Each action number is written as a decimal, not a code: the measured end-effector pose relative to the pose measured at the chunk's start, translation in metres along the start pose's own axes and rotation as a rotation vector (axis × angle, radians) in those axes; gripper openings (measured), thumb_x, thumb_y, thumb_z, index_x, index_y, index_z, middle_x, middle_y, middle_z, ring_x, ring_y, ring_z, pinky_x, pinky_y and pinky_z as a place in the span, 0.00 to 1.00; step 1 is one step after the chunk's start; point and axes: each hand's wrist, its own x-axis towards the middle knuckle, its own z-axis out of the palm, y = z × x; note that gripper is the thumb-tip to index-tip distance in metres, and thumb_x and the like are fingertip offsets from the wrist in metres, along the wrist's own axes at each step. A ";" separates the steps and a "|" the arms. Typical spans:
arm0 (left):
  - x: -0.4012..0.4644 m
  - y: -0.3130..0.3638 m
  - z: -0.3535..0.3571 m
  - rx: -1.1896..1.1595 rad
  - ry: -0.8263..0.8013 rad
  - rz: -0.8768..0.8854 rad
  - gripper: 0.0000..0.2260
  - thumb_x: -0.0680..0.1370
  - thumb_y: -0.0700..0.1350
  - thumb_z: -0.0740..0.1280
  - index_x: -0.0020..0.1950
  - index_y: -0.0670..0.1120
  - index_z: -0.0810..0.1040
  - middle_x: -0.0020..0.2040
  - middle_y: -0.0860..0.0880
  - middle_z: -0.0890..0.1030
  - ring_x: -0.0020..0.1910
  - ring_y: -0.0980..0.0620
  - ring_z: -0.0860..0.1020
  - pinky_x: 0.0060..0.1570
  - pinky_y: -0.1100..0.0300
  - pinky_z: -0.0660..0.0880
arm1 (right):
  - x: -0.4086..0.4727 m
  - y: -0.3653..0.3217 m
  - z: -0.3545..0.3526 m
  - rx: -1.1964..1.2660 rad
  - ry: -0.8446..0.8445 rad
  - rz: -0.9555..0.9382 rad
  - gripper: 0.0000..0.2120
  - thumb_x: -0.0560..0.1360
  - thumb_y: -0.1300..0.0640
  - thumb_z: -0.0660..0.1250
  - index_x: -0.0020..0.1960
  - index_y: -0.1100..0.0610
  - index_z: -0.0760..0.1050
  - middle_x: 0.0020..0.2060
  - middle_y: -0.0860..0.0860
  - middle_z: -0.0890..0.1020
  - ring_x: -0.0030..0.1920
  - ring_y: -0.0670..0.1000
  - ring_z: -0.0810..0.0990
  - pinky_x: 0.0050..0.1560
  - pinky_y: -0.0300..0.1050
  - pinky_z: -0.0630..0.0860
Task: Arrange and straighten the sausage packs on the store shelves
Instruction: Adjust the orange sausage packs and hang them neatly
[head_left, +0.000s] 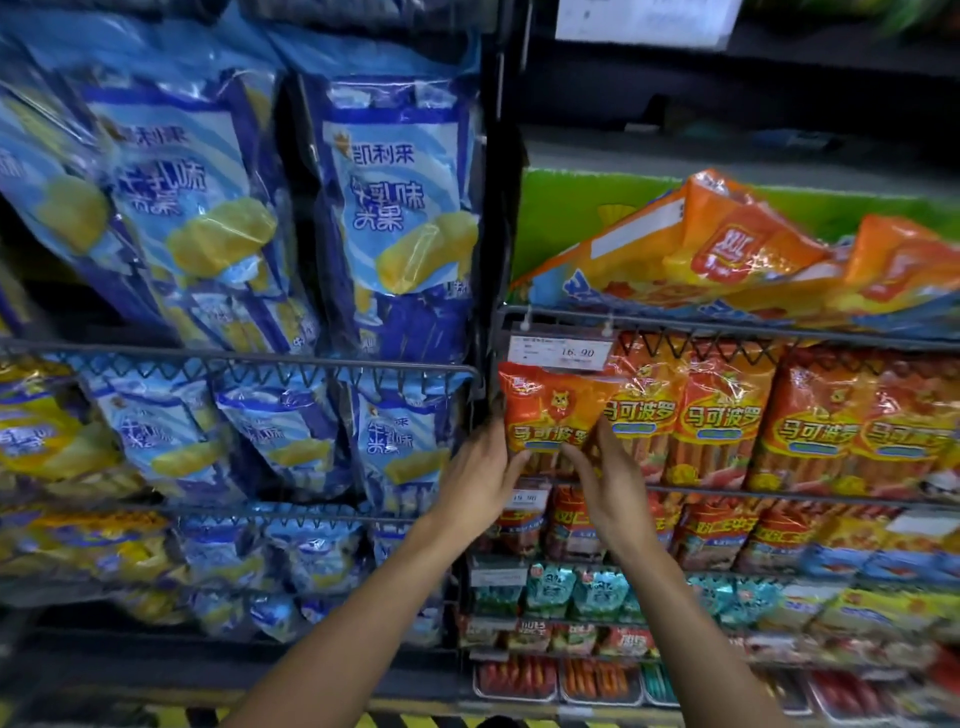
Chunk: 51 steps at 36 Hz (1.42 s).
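Both hands are up at the wire shelf now. My left hand grasps the leftmost orange sausage pack along its left edge, thumb curled across the lower front. My right hand pinches the same pack's lower right corner, fingers reaching up at about 12 o'clock. So each grip is clenched on that one pack.

The pack stands upright at the left end of its row, just under the price tag that reads 16.90. Its right edge overlaps the next pack in the row of matching sausage packs, which runs off toward 3 o'clock from my hands.

Up at 1 o'clock, orange bags lie flat in a loose heap on the shelf above. Down at 6 o'clock from the pack sit lower shelves of red packs, then teal packets.

Over at 9 and 10 o'clock, blue snack bags stand in the neighbouring rack, with more of them below.
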 end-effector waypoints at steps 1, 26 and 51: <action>0.000 -0.003 0.001 0.005 -0.001 0.002 0.33 0.85 0.55 0.59 0.81 0.56 0.41 0.73 0.45 0.73 0.65 0.44 0.78 0.58 0.46 0.79 | -0.003 0.003 0.002 -0.017 0.000 -0.005 0.37 0.79 0.42 0.57 0.81 0.60 0.54 0.51 0.64 0.82 0.50 0.65 0.82 0.44 0.38 0.68; 0.006 -0.008 0.020 0.089 0.118 0.037 0.34 0.85 0.47 0.58 0.83 0.58 0.39 0.84 0.53 0.43 0.83 0.51 0.41 0.80 0.43 0.53 | 0.005 0.013 0.032 -0.216 0.152 -0.290 0.33 0.83 0.51 0.63 0.82 0.58 0.53 0.82 0.51 0.53 0.82 0.55 0.48 0.81 0.50 0.47; 0.019 -0.015 0.014 -0.061 0.080 0.006 0.35 0.84 0.44 0.62 0.82 0.65 0.45 0.73 0.46 0.68 0.73 0.43 0.69 0.66 0.40 0.73 | -0.007 0.007 0.033 -0.272 0.092 -0.404 0.32 0.82 0.52 0.65 0.81 0.57 0.56 0.82 0.50 0.55 0.82 0.54 0.49 0.80 0.58 0.54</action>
